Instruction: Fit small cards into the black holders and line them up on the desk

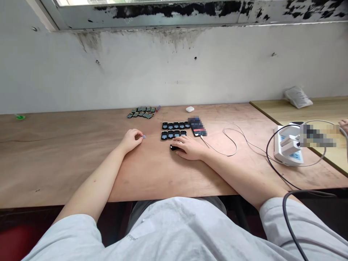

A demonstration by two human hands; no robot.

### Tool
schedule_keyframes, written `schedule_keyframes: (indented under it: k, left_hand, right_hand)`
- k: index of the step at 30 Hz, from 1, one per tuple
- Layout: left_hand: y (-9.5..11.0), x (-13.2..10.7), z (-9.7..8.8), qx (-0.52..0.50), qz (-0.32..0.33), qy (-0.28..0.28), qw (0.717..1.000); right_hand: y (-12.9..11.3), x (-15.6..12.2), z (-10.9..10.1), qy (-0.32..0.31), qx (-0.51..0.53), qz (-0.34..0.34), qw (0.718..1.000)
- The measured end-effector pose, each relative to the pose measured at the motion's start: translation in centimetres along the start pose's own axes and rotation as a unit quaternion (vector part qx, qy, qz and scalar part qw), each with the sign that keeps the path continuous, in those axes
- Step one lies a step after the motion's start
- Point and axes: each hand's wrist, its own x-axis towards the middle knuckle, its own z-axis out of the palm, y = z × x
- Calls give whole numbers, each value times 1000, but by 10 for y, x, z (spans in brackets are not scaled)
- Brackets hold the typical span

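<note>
My left hand [132, 140] rests on the table, thumb and forefinger pinched on a small pale bluish, see-through piece [144, 137]. To the right, my right hand [189, 148] lies palm down with its fingers over a small glossy black piece [173, 147], gripping it against the tabletop; most of that piece is hidden. Just beyond the right fingers, several small black casings [170, 125] with grey-blue faces stand in two rows. Farther back lie two rows of small green circuit boards [141, 111], with a small purplish item [158, 108] beside them.
A phone [198, 127] lies by the casings, with a white cable [236, 143] running right to a white power strip [289, 145]. A white earbud case [190, 108] sits near the wall. Another person's hand [344, 125] shows at the right edge, below a plastic bag [297, 97].
</note>
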Motion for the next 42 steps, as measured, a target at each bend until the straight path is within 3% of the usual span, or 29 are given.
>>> schedule_keyframes:
  k: [5,11,15,23,30,39,42]
  left_hand:
    - [40,-6,9,-90,-28,82,992]
    - [117,-16,43,-242,-67,10,968]
    - [145,-16,65,-261,-93,9,961]
    - [147,-13,68,-238,-65,-5,969]
    - [157,-15,73,-182,-98,0,978]
    - [146,-19,63,-155,-61,-7,986]
    - [147,-18,63,-194,-63,-15,979]
  right_hand:
    - [6,2,3,16,29,23,999]
    - [7,2,2,29,83,33,996]
    - [8,2,3,32,98,33,994]
    - [10,3,5,33,82,29,996]
    - [10,3,5,31,86,30,995]
    - [9,2,2,17,86,37,995]
    - [8,2,1,23,79,33,996]
